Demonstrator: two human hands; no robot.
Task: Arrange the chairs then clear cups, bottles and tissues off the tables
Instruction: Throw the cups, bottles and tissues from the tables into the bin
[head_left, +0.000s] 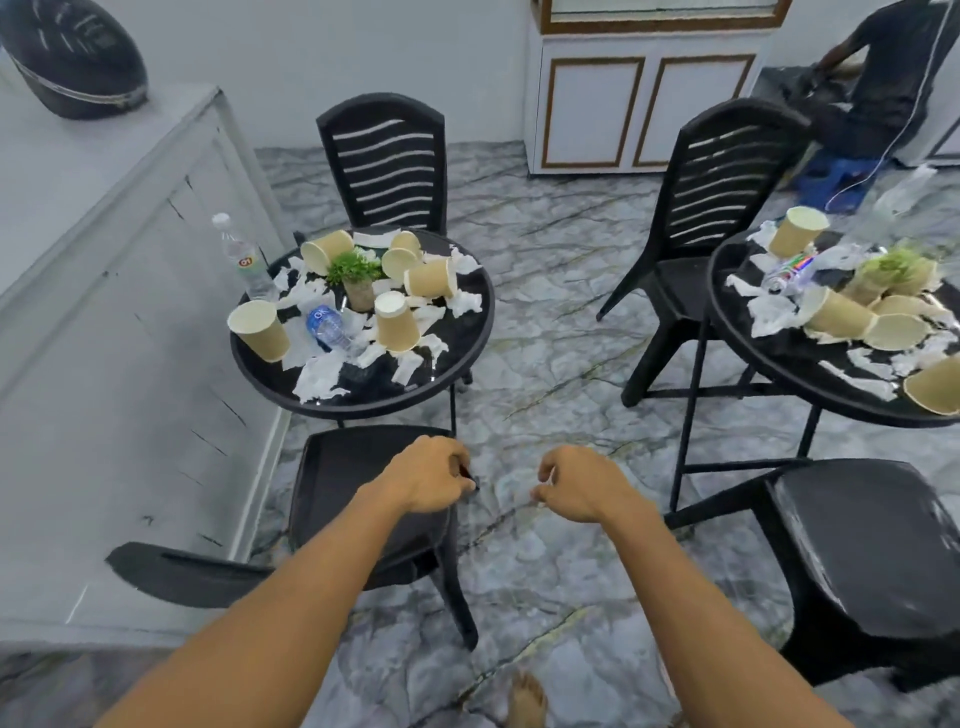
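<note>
Two littered tables (800, 364), four chairs (384, 171).
Centre-left table (457, 332): six cups (258, 330), two bottles (244, 260), tissues (319, 374), plant (353, 267). Left hand (431, 475) gripping chair seat (343, 483); right hand (576, 486) loosely curled, empty.

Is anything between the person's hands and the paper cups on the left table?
Yes: a black chair stands at the near edge of the left table, between the hands and the cups. The left hand grips its seat corner; the right hand holds nothing.
</note>
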